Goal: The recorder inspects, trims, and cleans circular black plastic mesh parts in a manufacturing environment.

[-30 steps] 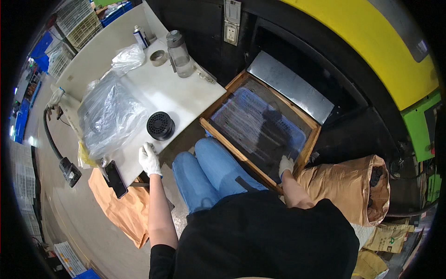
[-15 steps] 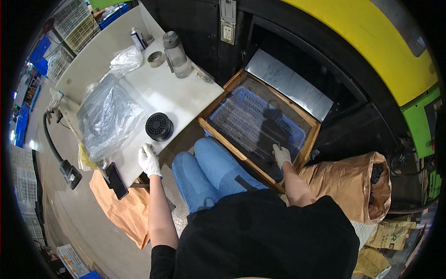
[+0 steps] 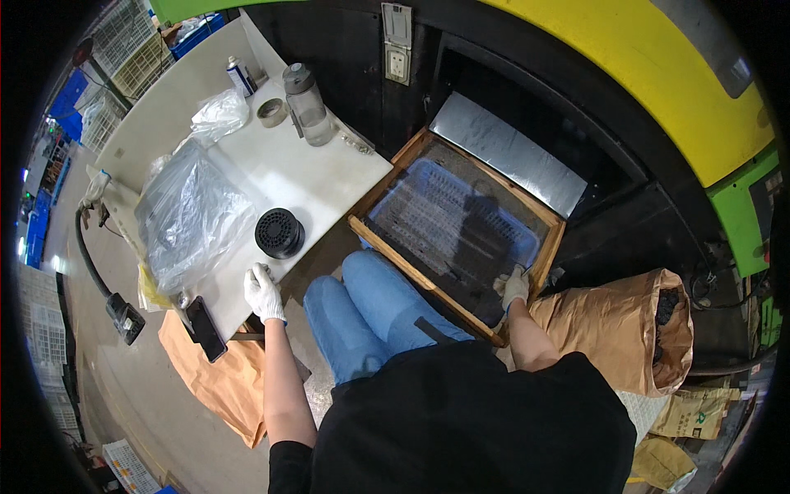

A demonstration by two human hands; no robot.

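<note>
Both your left hand (image 3: 264,294) by the counter (image 3: 346,177) and right hand (image 3: 514,286) at the wooden tray (image 3: 428,281) beside your knees (image 3: 325,299) have bent fingers, though I can't tell if they grip anything, and that tray looks stiff, maybe heavy, best held by its rim (image 3: 461,305).

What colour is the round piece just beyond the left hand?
The round piece is black; best seen in the head view.
</note>
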